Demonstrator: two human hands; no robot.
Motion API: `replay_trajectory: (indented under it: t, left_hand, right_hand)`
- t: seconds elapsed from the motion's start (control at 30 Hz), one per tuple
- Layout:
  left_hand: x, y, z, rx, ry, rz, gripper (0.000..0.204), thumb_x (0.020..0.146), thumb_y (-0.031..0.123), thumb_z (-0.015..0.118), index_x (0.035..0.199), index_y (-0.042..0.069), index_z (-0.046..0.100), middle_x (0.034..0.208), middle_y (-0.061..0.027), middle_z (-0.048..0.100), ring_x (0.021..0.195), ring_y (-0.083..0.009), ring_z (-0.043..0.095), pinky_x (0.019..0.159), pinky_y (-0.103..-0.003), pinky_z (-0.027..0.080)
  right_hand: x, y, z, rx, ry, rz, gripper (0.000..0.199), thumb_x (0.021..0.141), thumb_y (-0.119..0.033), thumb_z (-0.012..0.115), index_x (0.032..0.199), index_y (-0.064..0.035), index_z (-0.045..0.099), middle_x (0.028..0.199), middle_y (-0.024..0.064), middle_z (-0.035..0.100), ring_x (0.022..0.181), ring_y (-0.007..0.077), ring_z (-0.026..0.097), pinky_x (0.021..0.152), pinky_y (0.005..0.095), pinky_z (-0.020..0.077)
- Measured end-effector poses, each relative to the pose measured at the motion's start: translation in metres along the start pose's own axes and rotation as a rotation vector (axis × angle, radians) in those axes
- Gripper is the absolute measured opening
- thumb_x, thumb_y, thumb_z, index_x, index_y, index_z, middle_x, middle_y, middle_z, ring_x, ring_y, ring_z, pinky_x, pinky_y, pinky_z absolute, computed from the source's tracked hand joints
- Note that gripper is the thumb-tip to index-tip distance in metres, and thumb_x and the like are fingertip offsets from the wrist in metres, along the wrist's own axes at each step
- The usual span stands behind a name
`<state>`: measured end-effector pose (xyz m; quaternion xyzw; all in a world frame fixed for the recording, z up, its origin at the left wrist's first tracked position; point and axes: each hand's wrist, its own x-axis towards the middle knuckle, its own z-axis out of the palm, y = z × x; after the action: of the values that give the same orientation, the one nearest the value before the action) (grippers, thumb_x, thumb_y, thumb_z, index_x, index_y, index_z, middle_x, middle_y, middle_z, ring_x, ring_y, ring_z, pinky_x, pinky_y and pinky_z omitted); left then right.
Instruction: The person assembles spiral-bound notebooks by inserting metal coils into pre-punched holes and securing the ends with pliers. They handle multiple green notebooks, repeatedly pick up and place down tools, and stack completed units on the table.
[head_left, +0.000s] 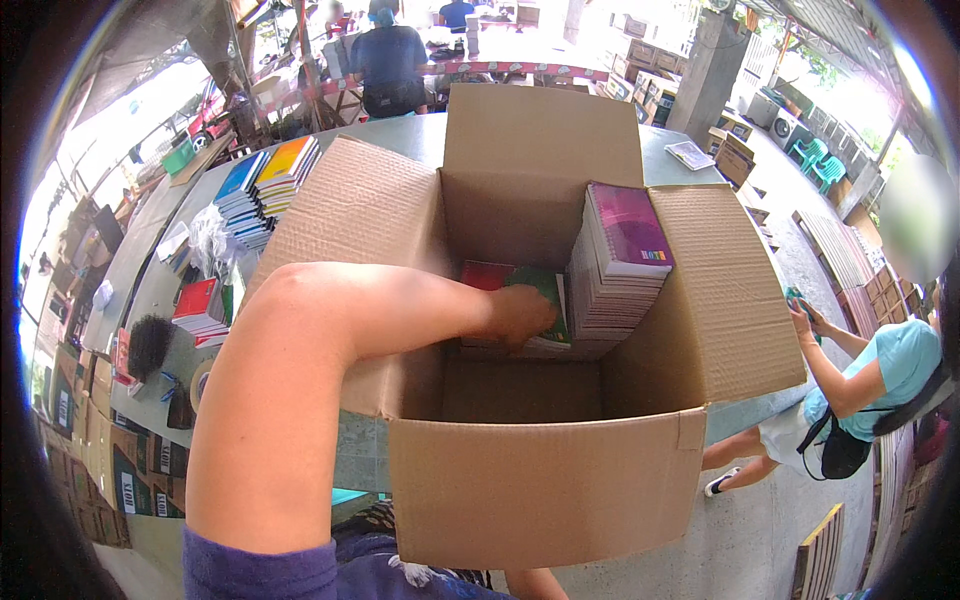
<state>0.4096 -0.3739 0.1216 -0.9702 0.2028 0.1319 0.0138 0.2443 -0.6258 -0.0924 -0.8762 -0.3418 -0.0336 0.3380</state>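
An open cardboard box (545,490) stands in front of me with its flaps folded outward. My left arm reaches over its left side, and my left hand (522,314) is down inside, its fingers curled at a green notebook (553,290). That notebook lies on top of a low stack against the far wall, beside a red notebook (485,275). Right of them, a tall stack of purple notebooks (628,235) fills the far right corner. The box floor (520,392) shows at the near side. Only a bit of my right forearm appears at the lower edge; the hand is hidden.
Blue notebooks (240,195), yellow notebooks (287,165) and red notebooks (200,305) are stacked on the grey table (405,140) to the left, near a crumpled plastic bag (210,240). A person in a light blue shirt (900,365) stands at right. Another person (390,65) sits beyond the table.
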Motion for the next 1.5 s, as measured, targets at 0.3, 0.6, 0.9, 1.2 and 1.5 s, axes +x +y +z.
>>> replay_trajectory:
  t: [0.3, 0.6, 0.9, 1.2, 1.5]
  left_hand:
    - [0.004, -0.001, -0.009, 0.027, -0.075, 0.007, 0.024, 0.064, 0.007, 0.068, 0.086, -0.001, 0.066, 0.088, -0.0222, 0.066, 0.086, -0.0386, 0.064, 0.075, -0.045, 0.052]
    - [0.007, 0.001, 0.002, 0.047, -0.026, 0.066, 0.019, 0.067, 0.005, 0.066, 0.085, 0.000, 0.067, 0.090, -0.0212, 0.066, 0.088, -0.0362, 0.065, 0.076, -0.043, 0.052]
    - [0.002, 0.005, 0.000, 0.118, -0.013, 0.039, 0.016, 0.070, 0.009, 0.064, 0.083, 0.000, 0.067, 0.088, -0.0199, 0.067, 0.083, -0.0341, 0.066, 0.071, -0.043, 0.053]
    - [-0.006, -0.030, -0.012, 0.394, 0.088, -0.027, 0.026, 0.069, 0.012, 0.065, 0.093, 0.002, 0.063, 0.082, -0.0192, 0.065, 0.080, -0.0359, 0.066, 0.071, -0.043, 0.053]
    - [-0.240, -0.026, -0.155, 0.022, 0.748, -0.476, 0.039, 0.077, 0.012, 0.062, 0.114, 0.001, 0.052, 0.111, -0.0210, 0.054, 0.099, -0.0339, 0.054, 0.090, -0.042, 0.043]
  right_hand:
    - [-0.002, -0.002, -0.001, -0.016, 0.001, 0.017, 0.028, 0.084, -0.029, 0.064, 0.094, -0.0031, 0.065, 0.079, 0.0114, 0.064, 0.073, 0.0220, 0.062, 0.069, 0.0356, 0.0501]
    - [-0.002, -0.004, -0.002, -0.031, 0.003, 0.015, 0.028, 0.084, -0.029, 0.064, 0.093, -0.0031, 0.066, 0.078, 0.0114, 0.064, 0.073, 0.0221, 0.062, 0.069, 0.0356, 0.0501]
    - [-0.007, -0.011, 0.001, -0.038, -0.003, 0.002, 0.028, 0.084, -0.029, 0.064, 0.093, -0.0030, 0.066, 0.078, 0.0115, 0.064, 0.073, 0.0223, 0.062, 0.069, 0.0356, 0.0500]
    - [0.028, -0.001, 0.030, 0.035, 0.072, 0.009, 0.028, 0.084, -0.029, 0.064, 0.093, -0.0029, 0.066, 0.078, 0.0115, 0.064, 0.073, 0.0224, 0.062, 0.069, 0.0356, 0.0500]
    - [0.036, -0.043, 0.046, 0.142, 0.032, -0.099, 0.028, 0.084, -0.029, 0.064, 0.092, -0.0029, 0.066, 0.077, 0.0115, 0.064, 0.073, 0.0226, 0.062, 0.069, 0.0355, 0.0500]
